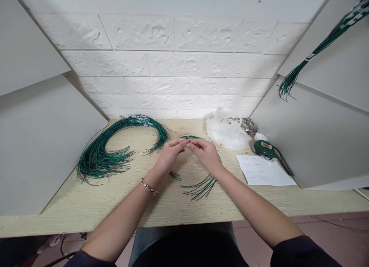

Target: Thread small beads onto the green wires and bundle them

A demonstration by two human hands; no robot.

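1. Between the fingertips of the left hand (172, 153) and the right hand (206, 153), thumbs and forefingers are pinched together and the two pinches are met tip to tip; whether anything fine is gripped there cannot be told.
2. Beneath and around both hands, a small bunch of green cords (201, 187) is laid in a curve, its loose ends fanned out on the near side of the right hand.
3. At those fingertips, a slip seems the likeliest fault: anything thin could be lost if the pinch were loosened, and the join is hidden by the fingers.
4. Just left of the left hand, one end of a large green bundle (96, 155) is placed; strands could be mixed or tangled if that hand were swung outward.
5. Behind the left hand, a chain bracelet (149, 186) is worn; a frayed cord end might be snagged by its links.
6. Beyond the right hand, small shiny pieces (249, 126) are heaped by a white plastic bag (226, 132); they could be scattered by a knock.
7. Right of the right hand, a paper sheet (263, 173) is marked with four short handwritten lines, too faint to be read surely.
8. Above that sheet, a pale label is carried by a green tape measure (263, 151); no brand can be made out.
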